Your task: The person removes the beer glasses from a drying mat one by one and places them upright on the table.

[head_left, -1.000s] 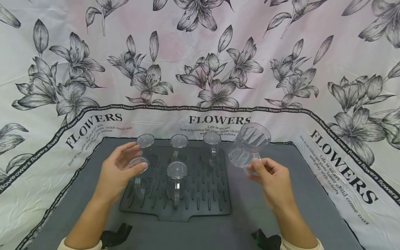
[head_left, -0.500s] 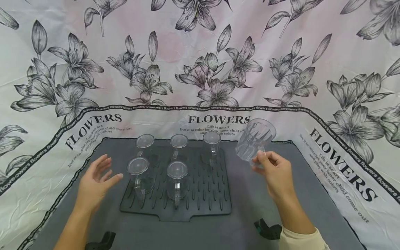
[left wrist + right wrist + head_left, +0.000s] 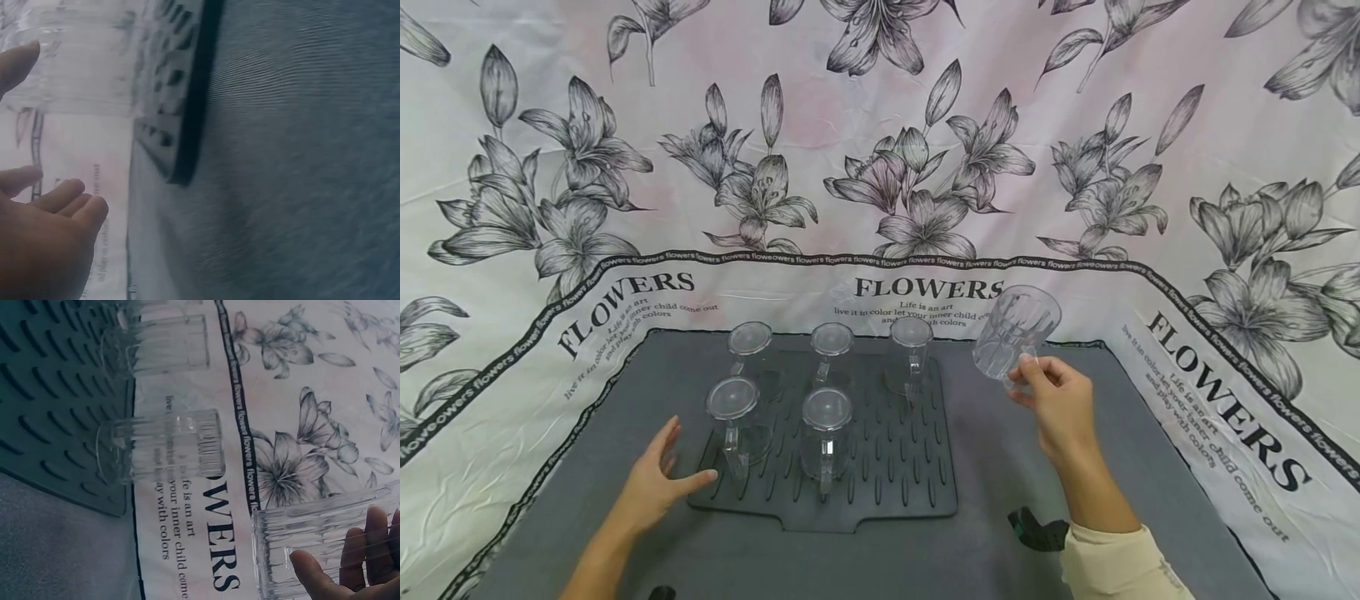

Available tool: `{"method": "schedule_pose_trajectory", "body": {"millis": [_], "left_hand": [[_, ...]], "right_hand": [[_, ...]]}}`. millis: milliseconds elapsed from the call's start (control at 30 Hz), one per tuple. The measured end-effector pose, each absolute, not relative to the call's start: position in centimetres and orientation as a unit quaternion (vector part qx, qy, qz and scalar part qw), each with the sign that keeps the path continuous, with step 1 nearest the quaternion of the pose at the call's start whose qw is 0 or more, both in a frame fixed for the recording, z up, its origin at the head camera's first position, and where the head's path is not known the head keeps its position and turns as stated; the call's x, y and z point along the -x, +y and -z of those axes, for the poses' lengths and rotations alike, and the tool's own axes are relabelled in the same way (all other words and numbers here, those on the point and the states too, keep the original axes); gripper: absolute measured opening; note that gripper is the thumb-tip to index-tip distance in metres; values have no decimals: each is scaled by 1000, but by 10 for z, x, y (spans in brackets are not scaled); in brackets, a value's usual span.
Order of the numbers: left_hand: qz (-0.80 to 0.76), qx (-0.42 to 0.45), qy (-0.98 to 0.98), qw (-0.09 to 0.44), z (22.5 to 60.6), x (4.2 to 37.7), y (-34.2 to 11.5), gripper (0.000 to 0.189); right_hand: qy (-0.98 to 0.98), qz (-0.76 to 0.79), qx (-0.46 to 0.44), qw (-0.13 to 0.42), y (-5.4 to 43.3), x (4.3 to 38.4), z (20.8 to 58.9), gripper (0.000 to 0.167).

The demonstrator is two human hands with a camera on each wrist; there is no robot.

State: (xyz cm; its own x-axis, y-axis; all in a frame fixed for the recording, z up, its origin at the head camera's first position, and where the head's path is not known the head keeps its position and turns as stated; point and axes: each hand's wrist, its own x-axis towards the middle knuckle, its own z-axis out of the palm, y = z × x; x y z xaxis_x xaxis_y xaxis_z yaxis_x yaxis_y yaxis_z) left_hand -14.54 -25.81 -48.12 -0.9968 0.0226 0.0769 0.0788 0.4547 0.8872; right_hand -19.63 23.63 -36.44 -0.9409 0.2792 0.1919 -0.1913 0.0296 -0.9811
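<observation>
My right hand [image 3: 1063, 404] pinches the handle of a clear ribbed mug [image 3: 1017, 327], tilted in the air right of the black drying mat [image 3: 891, 496]. In the right wrist view the thumb and fingers lie over the held mug [image 3: 312, 531]. Several like mugs stand upside down on the mat: a front-left mug [image 3: 732, 402], a front-middle mug [image 3: 827, 410], and a back row with a left mug [image 3: 750, 340], a middle mug [image 3: 832, 340] and a right mug [image 3: 912, 335]. My left hand [image 3: 651, 487], fingers spread and holding nothing, is by the mat's front-left corner.
The mat lies on a grey tabletop [image 3: 917, 558]. Behind and beside it hangs a white cloth [image 3: 820, 192] printed with lilies and the word FLOWERS. A dark strap piece [image 3: 1037, 529] sits by my right wrist.
My left hand has drawn away from the left mugs, then down toward the mat's front corner. The right hand has lifted the mug slightly up and right. The mugs on the mat stay put.
</observation>
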Motion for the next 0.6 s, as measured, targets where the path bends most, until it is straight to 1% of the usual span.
{"method": "schedule_pose_trajectory", "body": {"millis": [333,600], "left_hand": [[493,20,-869,-26,502,148,-249,109],[447,1,-893,-51,515,150,-247,110]], "right_hand": [[-704,-686,45,176,241,216,385,34],[-719,-672,51,169,244,229,400,37]]}}
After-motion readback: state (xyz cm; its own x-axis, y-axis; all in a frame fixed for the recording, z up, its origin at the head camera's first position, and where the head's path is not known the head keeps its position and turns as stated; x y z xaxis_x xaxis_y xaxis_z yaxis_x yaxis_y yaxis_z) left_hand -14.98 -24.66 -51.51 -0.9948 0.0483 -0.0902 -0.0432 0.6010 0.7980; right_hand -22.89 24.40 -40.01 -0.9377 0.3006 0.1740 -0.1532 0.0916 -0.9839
